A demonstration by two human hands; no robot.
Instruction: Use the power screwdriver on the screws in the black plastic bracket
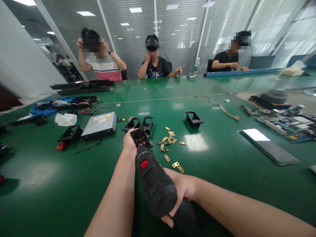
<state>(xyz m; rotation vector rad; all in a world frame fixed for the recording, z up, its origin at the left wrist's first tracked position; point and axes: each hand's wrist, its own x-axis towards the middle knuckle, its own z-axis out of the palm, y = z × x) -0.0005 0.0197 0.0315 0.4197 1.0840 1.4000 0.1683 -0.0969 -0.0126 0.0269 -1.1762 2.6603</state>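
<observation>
The right hand is wrapped around the grip of a black electric screwdriver with a red switch, its nose bearing on a small black plastic socket housing. The left hand clasps that housing from the left, just beyond the tool's tip. Brass contact plates and screws lie scattered just right of the housing. The step in hand appears to be work on a screw inside the housing; this calls for a steady, square tool.
</observation>
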